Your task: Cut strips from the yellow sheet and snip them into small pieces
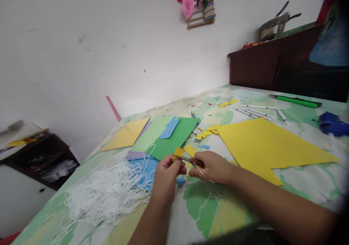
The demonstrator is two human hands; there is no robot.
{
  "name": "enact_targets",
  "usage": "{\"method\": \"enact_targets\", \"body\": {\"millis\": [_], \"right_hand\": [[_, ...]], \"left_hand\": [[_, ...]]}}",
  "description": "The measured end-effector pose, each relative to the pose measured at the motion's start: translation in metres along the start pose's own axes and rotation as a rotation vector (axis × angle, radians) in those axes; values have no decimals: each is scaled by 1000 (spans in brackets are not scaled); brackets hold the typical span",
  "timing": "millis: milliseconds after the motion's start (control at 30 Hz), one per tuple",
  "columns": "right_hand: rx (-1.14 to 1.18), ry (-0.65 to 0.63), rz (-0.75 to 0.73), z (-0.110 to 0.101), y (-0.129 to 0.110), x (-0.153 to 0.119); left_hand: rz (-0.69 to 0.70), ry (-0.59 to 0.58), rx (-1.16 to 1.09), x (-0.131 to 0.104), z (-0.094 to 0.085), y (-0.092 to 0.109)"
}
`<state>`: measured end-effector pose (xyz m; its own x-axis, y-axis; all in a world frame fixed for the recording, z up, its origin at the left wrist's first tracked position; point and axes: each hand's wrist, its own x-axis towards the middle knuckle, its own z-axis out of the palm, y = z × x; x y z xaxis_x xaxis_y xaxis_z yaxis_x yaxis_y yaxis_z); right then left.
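My left hand (169,172) pinches a small yellow paper piece (178,153) above the table's middle. To its right, my right hand (212,166) grips the handles of a pair of scissors (188,159), with fingers wrapped round them. The scissor blades point left and lie against the yellow piece, and whether they are parted is hard to tell. Behind my hands lie a dark green sheet (177,135) and a blue paper strip (169,127). A large yellow sheet (261,143) with a cut edge spreads out on the right.
Tangled white cord (109,190) is heaped at the left. Orange-yellow sheets (127,134) lie behind it. White markers (256,112), a green cutter (297,101) and a blue object (334,124) are at the back right. Yellow scraps (208,131) lie behind my right hand.
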<state>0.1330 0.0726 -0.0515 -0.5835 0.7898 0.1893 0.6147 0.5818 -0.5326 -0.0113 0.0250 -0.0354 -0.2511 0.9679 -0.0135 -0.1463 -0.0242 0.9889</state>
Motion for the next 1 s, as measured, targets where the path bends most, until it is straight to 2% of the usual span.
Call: {"method": "enact_targets", "body": {"millis": [267,733,1000], "right_hand": [[3,-42,-14,-2,-2,-1],[56,-53,-9,-2,-3,1],[9,-43,-3,-1,-1,2]], "left_hand": [[-17,-24,-21,-1,1,2],[1,-62,-46,-3,0,2],[1,-80,-8,-4,-4,2]]}}
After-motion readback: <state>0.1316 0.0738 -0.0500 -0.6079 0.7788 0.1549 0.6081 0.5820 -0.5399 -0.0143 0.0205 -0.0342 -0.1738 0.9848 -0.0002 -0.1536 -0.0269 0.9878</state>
